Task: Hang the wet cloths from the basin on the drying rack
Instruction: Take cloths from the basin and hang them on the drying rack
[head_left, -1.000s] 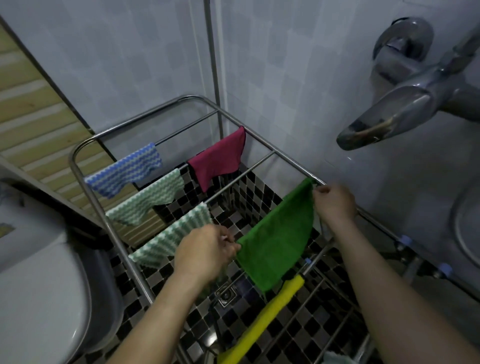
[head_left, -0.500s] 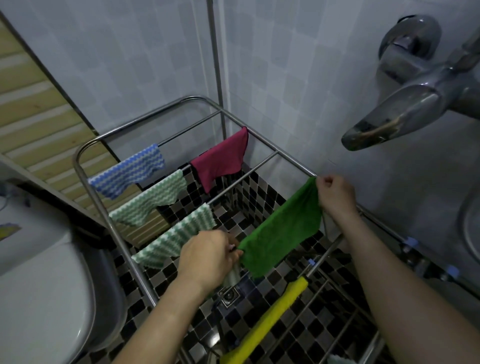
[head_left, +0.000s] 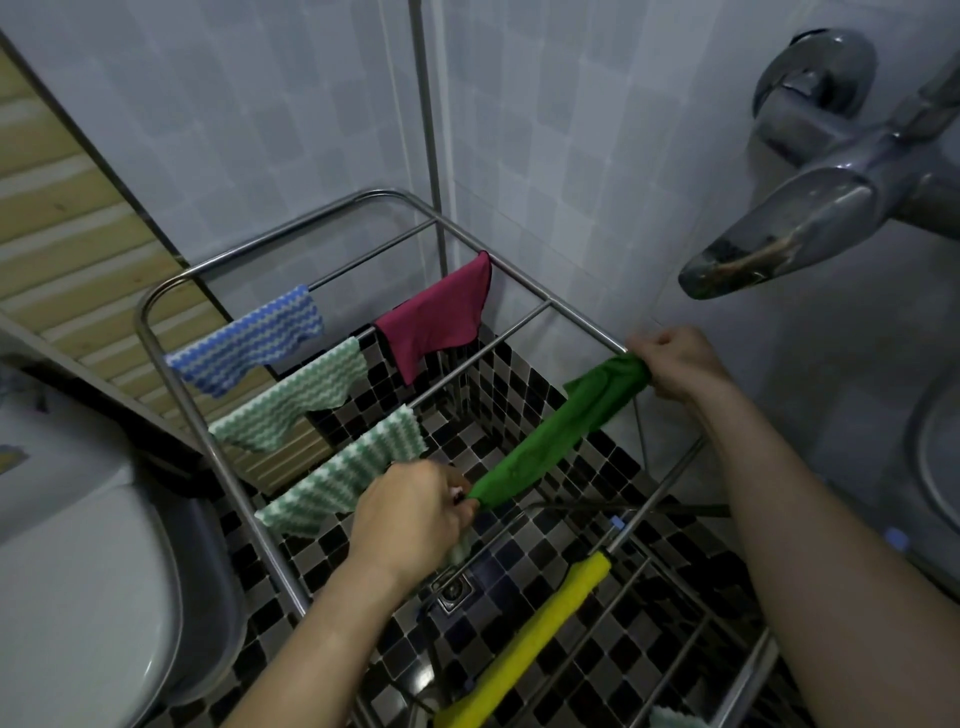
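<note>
A green cloth (head_left: 556, 434) is stretched taut and bunched into a narrow band above the metal drying rack (head_left: 171, 384). My left hand (head_left: 410, 512) pinches its lower end near the rack's middle. My right hand (head_left: 675, 366) grips its upper end at the rack's right rail. On the rack's bars hang a blue zigzag cloth (head_left: 249, 338), a magenta cloth (head_left: 436, 317), two green-and-white zigzag cloths (head_left: 291, 402) (head_left: 343, 473), and a yellow cloth (head_left: 530, 639) nearer me. The basin is not in view.
A chrome tap (head_left: 779, 228) juts out from the tiled wall at upper right. A white toilet (head_left: 67, 587) stands at lower left. A vertical metal pipe (head_left: 426, 130) runs down the corner. Black-and-grey mosaic floor with a drain (head_left: 452, 590) lies under the rack.
The green cloth, hanging wide a second ago, is now pulled tight into a narrow strip between my hands. Both hands have moved slightly apart.
</note>
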